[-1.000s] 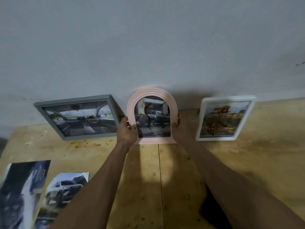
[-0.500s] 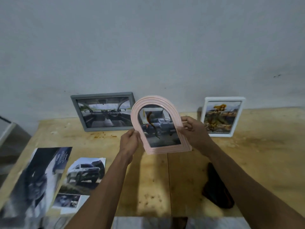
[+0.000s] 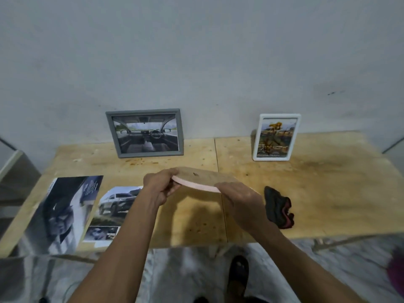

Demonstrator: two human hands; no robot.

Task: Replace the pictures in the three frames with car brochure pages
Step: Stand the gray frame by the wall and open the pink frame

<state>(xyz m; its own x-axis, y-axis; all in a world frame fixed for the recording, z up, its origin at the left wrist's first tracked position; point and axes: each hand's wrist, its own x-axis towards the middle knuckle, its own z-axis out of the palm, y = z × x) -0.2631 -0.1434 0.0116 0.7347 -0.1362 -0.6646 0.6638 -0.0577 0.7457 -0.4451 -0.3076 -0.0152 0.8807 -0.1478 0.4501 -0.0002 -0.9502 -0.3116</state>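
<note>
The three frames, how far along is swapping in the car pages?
Done: the grey frame shows a car interior. In hand: the pink frame, back up, held by left hand and right hand. Left: the white frame shows no car picture.

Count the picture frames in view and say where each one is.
3. The grey frame leans on the wall, back left of the table. The white frame stands back right. The pink frame is held face down between left hand and right hand.
</note>
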